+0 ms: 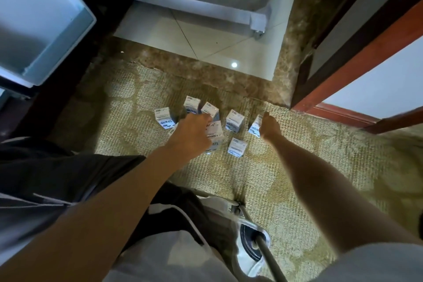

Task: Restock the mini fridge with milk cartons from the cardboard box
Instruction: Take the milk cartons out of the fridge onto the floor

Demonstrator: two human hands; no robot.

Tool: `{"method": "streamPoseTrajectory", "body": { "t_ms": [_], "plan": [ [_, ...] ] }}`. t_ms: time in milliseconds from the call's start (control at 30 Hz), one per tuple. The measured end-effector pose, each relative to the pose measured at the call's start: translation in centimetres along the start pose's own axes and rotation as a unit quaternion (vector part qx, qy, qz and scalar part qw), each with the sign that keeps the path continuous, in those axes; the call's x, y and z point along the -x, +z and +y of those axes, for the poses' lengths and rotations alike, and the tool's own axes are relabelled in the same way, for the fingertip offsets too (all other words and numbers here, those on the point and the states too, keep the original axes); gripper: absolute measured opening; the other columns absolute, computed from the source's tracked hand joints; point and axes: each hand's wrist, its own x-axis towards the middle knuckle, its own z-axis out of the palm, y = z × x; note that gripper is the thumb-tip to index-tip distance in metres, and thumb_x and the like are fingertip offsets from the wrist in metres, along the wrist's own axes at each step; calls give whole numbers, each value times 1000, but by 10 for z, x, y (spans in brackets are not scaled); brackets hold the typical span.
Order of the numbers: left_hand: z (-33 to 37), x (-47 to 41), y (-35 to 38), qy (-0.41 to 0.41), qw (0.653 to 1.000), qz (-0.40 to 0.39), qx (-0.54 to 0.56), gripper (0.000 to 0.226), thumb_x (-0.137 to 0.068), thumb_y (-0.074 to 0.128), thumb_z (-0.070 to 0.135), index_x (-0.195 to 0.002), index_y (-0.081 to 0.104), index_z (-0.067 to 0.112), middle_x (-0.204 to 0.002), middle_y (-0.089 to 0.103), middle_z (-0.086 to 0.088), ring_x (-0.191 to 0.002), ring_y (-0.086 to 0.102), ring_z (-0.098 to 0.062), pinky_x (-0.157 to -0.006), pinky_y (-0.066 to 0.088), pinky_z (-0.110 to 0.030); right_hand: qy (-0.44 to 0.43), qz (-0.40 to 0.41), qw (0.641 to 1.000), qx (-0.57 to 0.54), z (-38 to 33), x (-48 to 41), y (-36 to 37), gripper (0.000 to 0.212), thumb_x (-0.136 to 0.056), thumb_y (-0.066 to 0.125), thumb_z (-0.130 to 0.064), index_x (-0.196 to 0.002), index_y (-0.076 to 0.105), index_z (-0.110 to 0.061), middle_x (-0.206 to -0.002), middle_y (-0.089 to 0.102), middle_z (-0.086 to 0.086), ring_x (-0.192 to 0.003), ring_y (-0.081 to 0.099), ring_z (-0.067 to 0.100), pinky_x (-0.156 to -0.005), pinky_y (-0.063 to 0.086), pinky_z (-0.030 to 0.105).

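Note:
Several small white milk cartons with blue print stand on the patterned carpet point(297, 167). My left hand point(192, 131) reaches into the middle of the group. Its fingers curl against a larger-looking, tilted milk carton point(216, 136) and touch another carton point(211, 109) behind it. My right hand point(270, 126) closes around the rightmost carton point(254, 127). Loose cartons stand at the left point(163, 118), back point(191, 104), middle right point(234, 120) and front point(237, 146). The open mini fridge point(45, 36) shows its pale interior at the upper left. No cardboard box is in view.
A white tiled floor point(206, 36) and a white-framed glass enclosure point(194, 4) lie beyond the carpet. A reddish-brown door frame point(343, 71) runs along the right. My knees, a slipper point(251, 242) and a metal pole point(272, 261) are near the bottom.

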Motion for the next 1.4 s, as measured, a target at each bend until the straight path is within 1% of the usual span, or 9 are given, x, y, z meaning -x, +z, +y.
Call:
{"method": "streamPoseTrajectory", "body": {
  "t_ms": [167,267,433,600,733,833,1067,1233,1400],
  "plan": [
    [-2,-2,2,-3,1000,9,20,38,-79,59,-3,-115,58,8,-105,65,-10,-85,58,-19,-61,43,-20,-34,33,994,99,-9,6,-17,49,-89,48,3,-135,32,-2,-130,48,20,-119,49,35,-96,42,43],
    [-2,-2,1,-3,1000,19,25,33,-80,58,-4,-112,58,7,-103,64,-9,-81,52,-14,-54,37,-13,-113,58,992,-13,-24,19,-26,40,-85,52,4,-123,47,-5,-120,54,12,-110,55,28,-84,47,31],
    [3,-2,-3,2,999,35,8,36,-80,61,1,-115,58,7,-108,65,-11,-91,60,-21,-66,47,-23,-254,-191,930,-184,-63,87,-54,55,-78,70,-3,-127,48,-14,-107,54,-3,-77,60,3,-67,46,17],
    [8,-1,-7,31,998,46,8,40,-79,70,9,-117,58,9,-108,67,-11,-97,64,-23,-77,51,-27,-270,-150,914,-263,-75,106,-59,42,-72,77,-8,-110,59,-9,-97,65,1,-87,66,23,-83,53,40],
    [17,-3,-13,54,998,32,26,33,-82,64,4,-114,60,6,-107,66,-12,-85,61,-20,-59,45,-17,-296,-113,920,-232,-64,111,-72,44,-73,75,-9,-112,55,-9,-101,68,4,-79,63,13,-71,52,24],
    [26,-7,-15,53,997,29,39,28,-87,56,6,-115,61,7,-110,67,-10,-92,61,-19,-69,42,-20,-255,-54,948,-181,-35,107,-75,43,-76,72,-8,-115,54,-9,-102,64,-2,-77,60,10,-60,43,8],
    [31,-7,1,40,997,-72,-1,32,-92,53,16,-121,56,3,-123,60,-13,-111,58,-26,-95,48,-36,-134,-25,984,-114,34,84,-55,43,-78,67,-4,-118,50,2,-107,65,19,-62,59,18,-46,46,14],
    [19,-4,6,21,995,-99,-11,30,-92,51,16,-118,59,4,-121,61,-13,-106,59,-24,-80,45,-28,-60,-50,989,-128,43,71,-13,55,-79,60,4,-131,43,-3,-123,59,20,-86,64,30,-64,50,22],
    [16,-4,4,17,995,-99,-10,31,-93,48,15,-120,59,4,-125,59,-11,-110,57,-23,-83,43,-26,-2,-38,988,-151,40,66,24,65,-84,49,10,-142,32,-13,-113,63,22,-72,57,23,-46,41,20]
  ]
}}
